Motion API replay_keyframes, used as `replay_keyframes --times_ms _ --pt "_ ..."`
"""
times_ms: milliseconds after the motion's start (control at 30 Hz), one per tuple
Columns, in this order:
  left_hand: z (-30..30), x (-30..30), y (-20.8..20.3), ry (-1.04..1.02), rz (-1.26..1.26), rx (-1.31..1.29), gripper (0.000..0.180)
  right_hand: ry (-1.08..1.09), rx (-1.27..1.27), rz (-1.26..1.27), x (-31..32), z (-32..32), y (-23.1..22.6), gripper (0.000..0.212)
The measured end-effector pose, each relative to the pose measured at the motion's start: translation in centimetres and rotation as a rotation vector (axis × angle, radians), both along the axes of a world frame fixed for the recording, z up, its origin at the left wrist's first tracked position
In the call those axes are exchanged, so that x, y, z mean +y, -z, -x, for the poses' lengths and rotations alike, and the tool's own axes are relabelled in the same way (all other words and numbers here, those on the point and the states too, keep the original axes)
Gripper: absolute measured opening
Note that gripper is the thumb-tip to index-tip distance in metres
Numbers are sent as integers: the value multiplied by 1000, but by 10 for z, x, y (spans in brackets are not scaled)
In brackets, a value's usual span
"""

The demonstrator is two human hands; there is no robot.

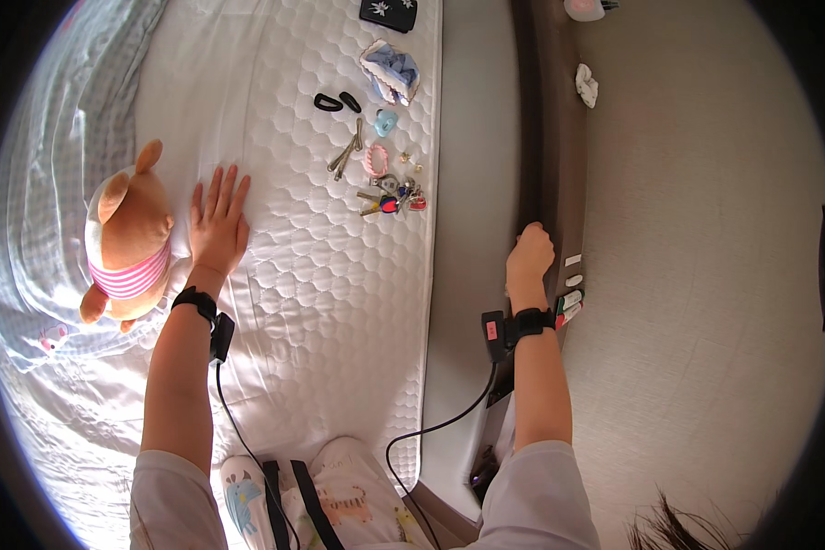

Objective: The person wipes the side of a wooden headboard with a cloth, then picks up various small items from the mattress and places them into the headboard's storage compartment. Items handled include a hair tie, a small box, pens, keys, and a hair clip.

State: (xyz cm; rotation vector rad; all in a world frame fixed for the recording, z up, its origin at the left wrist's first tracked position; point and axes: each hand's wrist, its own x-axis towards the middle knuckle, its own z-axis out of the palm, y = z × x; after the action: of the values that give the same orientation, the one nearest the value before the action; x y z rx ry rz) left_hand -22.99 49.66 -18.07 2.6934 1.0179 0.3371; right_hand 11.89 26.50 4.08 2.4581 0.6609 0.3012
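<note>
My left hand [217,218] lies flat on the white quilted bedding [312,302], fingers spread and nothing in them. Just left of it lies a brown plush toy [130,234] in a pink striped top. Over the dark ledge [541,174] beside the bed, my right hand [530,257] is closed in a fist; whatever it may hold is hidden. Between the hands, toward the far side, lie a bunch of keys [390,203], a pink beaded loop [376,160], slim metal clips [344,158], black oval hair clips [328,103], and a small light-blue item [386,123].
Farther off on the bed are a crumpled blue cloth [391,71] and a black pouch [389,13]. Small white pieces [574,280] and a green-and-white packet [570,304] sit beside my right wrist. A crumpled white tissue [587,85] lies farther along. Black cables [440,426] trail from both wrist straps.
</note>
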Motion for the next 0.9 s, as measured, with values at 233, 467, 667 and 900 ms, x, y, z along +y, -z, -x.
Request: replay_keyframes --times_ms 233,467,667,900 --pt "0 0 0 0 13 -10 62 -19 -32 -84 -7 6 -3 15" --pt "-2 2 0 5 8 -14 61 106 -94 -6 -4 -3 11 14" --pt "-2 3 -2 9 22 -6 60 135 -98 77 1 -3 13 3" --pt "-3 2 -3 10 56 29 61 207 -38 -5 23 11 0 17"
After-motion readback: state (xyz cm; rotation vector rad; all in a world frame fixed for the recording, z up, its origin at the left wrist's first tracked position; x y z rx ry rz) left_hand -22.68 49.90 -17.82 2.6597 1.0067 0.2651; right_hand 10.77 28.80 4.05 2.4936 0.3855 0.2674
